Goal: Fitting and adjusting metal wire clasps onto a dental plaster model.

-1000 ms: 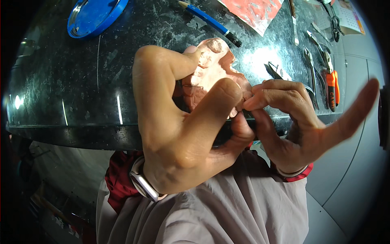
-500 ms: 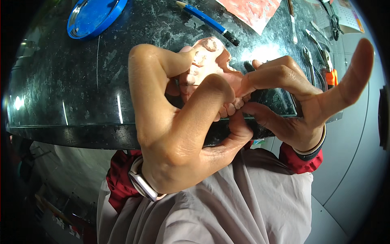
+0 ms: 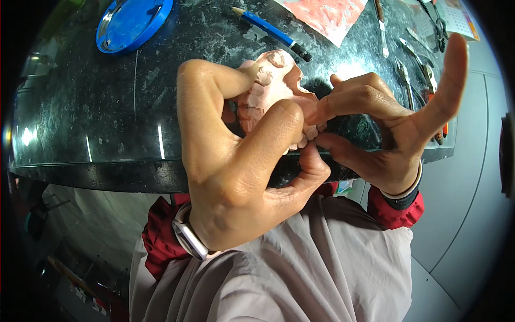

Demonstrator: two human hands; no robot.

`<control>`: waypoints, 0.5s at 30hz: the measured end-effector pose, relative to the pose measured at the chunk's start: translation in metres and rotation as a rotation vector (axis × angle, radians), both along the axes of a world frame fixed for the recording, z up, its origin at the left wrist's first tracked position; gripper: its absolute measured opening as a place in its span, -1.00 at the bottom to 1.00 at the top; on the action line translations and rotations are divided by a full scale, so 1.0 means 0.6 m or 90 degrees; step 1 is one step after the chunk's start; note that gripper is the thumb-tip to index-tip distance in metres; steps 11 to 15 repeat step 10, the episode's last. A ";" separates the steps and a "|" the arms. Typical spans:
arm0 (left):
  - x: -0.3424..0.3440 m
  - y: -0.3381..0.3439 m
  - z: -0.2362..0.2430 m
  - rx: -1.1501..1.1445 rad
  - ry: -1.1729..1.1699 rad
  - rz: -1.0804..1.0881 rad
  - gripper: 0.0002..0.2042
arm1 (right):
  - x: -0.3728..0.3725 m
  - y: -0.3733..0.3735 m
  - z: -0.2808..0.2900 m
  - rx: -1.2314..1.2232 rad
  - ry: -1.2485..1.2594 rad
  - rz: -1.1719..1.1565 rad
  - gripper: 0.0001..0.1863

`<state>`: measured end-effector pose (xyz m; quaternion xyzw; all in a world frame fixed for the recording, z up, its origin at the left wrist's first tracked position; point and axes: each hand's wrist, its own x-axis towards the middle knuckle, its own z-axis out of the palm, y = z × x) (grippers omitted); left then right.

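A pinkish dental cast with a row of teeth is held up over the table's front edge, between both hands. My left hand wraps round its left and near side, with fingers bent over the teeth and the thumb under the near rim. On the cast's right side, my right hand pinches the cast between a bent finger and the thumb, close to the near teeth. One finger of that hand sticks up and away. Part of the teeth is hidden behind my left fingers.
On the dark, scuffed table lie a blue round lid at far left, a blue pencil beyond the cast and a pink-stained sheet. A thin-handled tool, pliers and a cable lie at far right.
The view has shifted slightly. My right hand's raised finger has swung a little inward and upward. Both hands keep their hold on the cast.
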<state>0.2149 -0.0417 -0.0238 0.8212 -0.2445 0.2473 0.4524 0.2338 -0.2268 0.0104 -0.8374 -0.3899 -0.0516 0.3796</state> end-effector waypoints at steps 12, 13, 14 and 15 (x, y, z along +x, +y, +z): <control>-0.002 0.003 0.003 0.013 0.045 0.013 -0.78 | 0.001 0.000 -0.011 0.049 -0.012 0.000 0.37; -0.002 0.003 0.003 0.013 0.045 0.013 -0.78 | 0.001 0.000 -0.011 0.049 -0.012 0.000 0.37; -0.002 0.003 0.003 0.013 0.045 0.013 -0.78 | 0.001 0.000 -0.011 0.049 -0.012 0.000 0.37; -0.002 0.003 0.003 0.013 0.045 0.013 -0.78 | 0.001 0.000 -0.011 0.049 -0.012 0.000 0.37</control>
